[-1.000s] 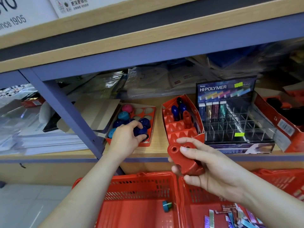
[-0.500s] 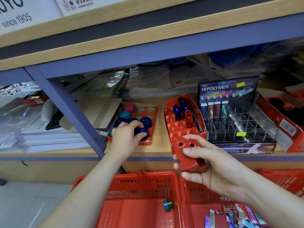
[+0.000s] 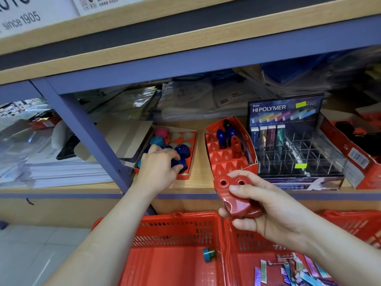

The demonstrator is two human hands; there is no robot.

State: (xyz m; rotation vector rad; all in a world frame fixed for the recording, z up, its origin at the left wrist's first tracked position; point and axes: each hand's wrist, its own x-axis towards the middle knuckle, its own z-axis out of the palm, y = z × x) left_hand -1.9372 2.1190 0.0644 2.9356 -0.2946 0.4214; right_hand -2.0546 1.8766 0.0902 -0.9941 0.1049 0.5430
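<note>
The right hand (image 3: 274, 211) grips the red sharpener (image 3: 237, 201) between thumb and curled fingers; the left hand (image 3: 158, 168) pinches a blue sharpener (image 3: 179, 164) in the far tray (image 3: 190, 153).

The left hand (image 3: 158, 165) is stretched far forward, curled palm-down in a grip; the right hand (image 3: 268, 211) is held nearer, fingers clamped.

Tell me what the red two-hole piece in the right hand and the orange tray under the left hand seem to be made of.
Red two-hole piece: hard moulded plastic, glossy; bright highlights on its rounded faces where the right hand grips it. Orange tray: likely printed cardboard, matt; thin folded walls, punched round holes. The left hand grips a dark blue piece in it.
</note>
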